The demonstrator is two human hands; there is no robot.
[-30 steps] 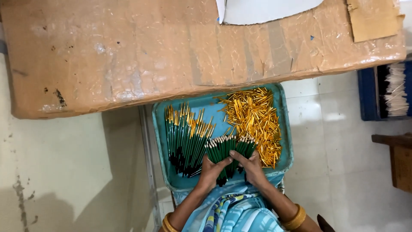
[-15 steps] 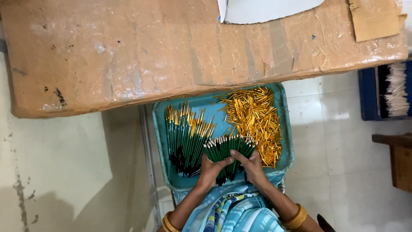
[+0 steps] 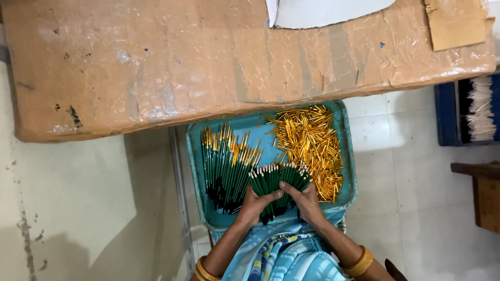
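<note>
we held a fanned bundle of green sticks [image 3: 277, 188] just below the middle of the frame, our left hand [image 3: 253, 204] closed round its left side and our right hand [image 3: 306, 202] round its right, over a teal tray [image 3: 348, 156]. in the tray, a row of gold-tipped green sticks [image 3: 225, 164] lay at left and a heap of gold tubes [image 3: 311, 145] at upper right. a brown taped cardboard slab [image 3: 208, 62] filled the top, with a white sheet [image 3: 323, 11] at its upper edge and a tan cardboard patch [image 3: 457, 23] at upper right. a blue bin of pale sticks [image 3: 469, 109] sat at the right edge.
</note>
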